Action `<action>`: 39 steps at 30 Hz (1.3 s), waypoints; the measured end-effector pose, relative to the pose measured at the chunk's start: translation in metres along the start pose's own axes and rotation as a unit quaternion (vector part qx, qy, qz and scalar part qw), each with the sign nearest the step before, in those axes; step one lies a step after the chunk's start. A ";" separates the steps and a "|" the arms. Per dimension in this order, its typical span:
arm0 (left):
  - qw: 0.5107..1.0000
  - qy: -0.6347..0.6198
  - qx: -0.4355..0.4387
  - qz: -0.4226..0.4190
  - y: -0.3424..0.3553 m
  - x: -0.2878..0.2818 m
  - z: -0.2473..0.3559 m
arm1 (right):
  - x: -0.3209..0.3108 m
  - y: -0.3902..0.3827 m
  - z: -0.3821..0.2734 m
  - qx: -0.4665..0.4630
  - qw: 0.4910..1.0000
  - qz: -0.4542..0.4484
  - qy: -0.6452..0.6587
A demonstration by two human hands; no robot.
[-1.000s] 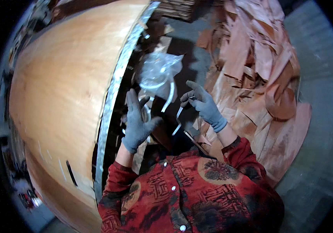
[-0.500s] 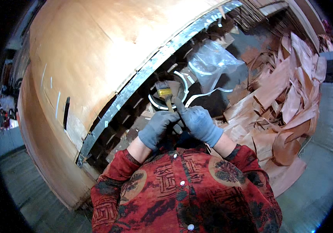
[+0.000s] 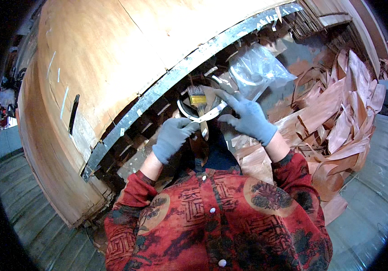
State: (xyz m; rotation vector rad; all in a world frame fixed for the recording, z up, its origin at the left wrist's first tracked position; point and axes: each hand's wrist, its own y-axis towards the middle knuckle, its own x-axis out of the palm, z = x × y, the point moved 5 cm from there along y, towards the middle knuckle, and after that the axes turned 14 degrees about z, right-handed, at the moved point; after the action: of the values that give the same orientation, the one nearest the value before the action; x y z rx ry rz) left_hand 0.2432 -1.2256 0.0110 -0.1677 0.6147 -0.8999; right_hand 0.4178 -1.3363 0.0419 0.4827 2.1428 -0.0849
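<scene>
A dark round bucket (image 3: pixel 186 110) with a white rim stands in front of me. A flat paintbrush (image 3: pixel 204 131) with a yellow band rests in it, bristles over the far side and handle across the near rim. My left hand (image 3: pixel 171 137), in a grey glove, has its thumb and fingers closed at the near rim, left of the handle. Its fingertips are partly hidden. My right hand (image 3: pixel 250 118), in a matching glove, is at the bucket's right side. Its fingers and thumb are spread, the index finger reaching over the rim.
A large curved stack of wood sheets (image 3: pixel 99 67) with a metal edge strip (image 3: pixel 158 92) rises on the left. A clear plastic bag (image 3: pixel 259 67) lies beyond my right hand. Curled veneer scraps (image 3: pixel 334 122) are heaped at the right.
My hands, together on the brush handle before, have moved apart to either side of the bucket. The brush is let go and lies across the rim. My right hand's fingers have spread.
</scene>
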 end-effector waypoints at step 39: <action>0.944 -0.147 -0.219 0.198 0.052 0.030 -0.075 | 0.059 -0.034 -0.020 -0.036 0.989 -0.064 -0.131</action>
State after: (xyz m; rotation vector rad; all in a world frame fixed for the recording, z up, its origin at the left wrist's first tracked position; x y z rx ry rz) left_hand 0.2500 -1.2079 -0.0831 -0.5501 0.5345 -0.3286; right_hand 0.3593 -1.3446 0.0022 0.2747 1.9086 -0.1353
